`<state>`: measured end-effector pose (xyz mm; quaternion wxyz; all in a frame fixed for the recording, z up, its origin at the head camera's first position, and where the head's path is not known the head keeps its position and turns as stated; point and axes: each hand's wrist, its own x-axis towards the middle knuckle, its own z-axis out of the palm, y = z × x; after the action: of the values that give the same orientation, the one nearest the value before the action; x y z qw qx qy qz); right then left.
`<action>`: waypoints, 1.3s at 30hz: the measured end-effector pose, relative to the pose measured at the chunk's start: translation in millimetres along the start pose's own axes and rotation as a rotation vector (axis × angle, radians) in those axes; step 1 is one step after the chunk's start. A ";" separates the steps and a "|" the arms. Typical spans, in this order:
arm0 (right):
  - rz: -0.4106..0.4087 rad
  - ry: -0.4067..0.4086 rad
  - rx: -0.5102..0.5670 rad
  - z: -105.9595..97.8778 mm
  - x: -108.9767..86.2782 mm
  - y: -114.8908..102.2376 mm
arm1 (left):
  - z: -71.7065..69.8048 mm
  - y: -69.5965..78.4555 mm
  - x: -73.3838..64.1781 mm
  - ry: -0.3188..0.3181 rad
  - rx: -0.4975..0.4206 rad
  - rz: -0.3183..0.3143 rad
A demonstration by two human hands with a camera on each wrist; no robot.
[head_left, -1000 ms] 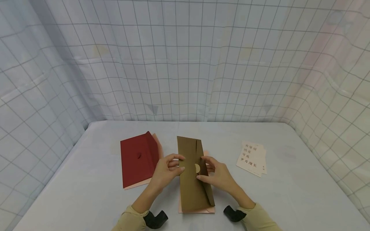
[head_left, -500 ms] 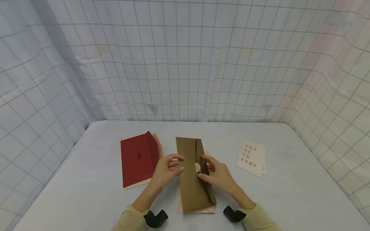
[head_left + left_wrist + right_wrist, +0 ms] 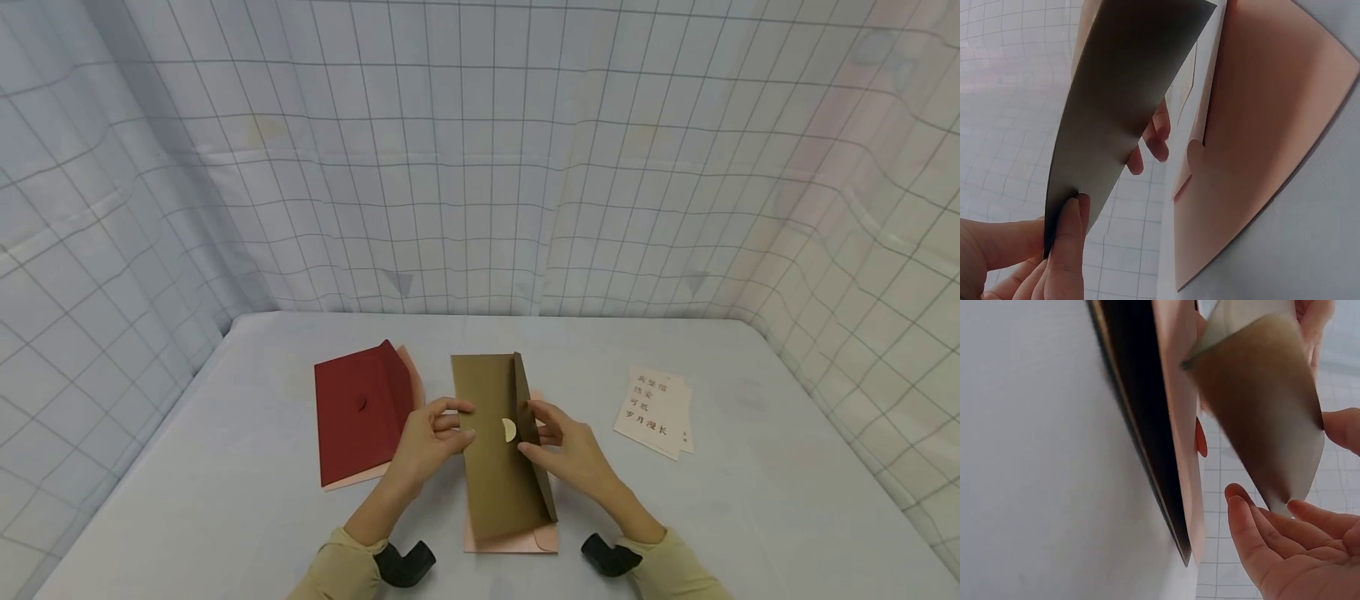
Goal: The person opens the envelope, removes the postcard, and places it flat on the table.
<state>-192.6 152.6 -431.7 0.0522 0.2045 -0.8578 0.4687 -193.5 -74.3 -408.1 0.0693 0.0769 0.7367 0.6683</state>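
Flap lifted; two hands hold.

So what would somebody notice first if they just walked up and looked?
Probably the brown envelope in the middle of the table, held up by the left hand and the right hand, with its flap lifted. Next, the red envelope lying flat to its left, and a card with printed characters off to the right.
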 end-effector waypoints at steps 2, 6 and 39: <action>-0.008 0.005 0.012 -0.6 0.1 -0.9 | -0.8 0.1 0.5 0.009 -0.003 -0.003; -0.011 0.008 0.015 -0.9 0.3 -1.8 | -2.0 -0.4 1.4 0.003 -0.008 -0.003; -0.195 0.290 0.001 -6.4 2.8 -5.1 | -11.5 2.1 5.4 0.083 -0.069 -0.048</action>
<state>-193.8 154.6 -423.4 0.2207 0.2172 -0.8169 0.4866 -201.2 -84.2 -404.9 0.0574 0.0292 0.7169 0.6942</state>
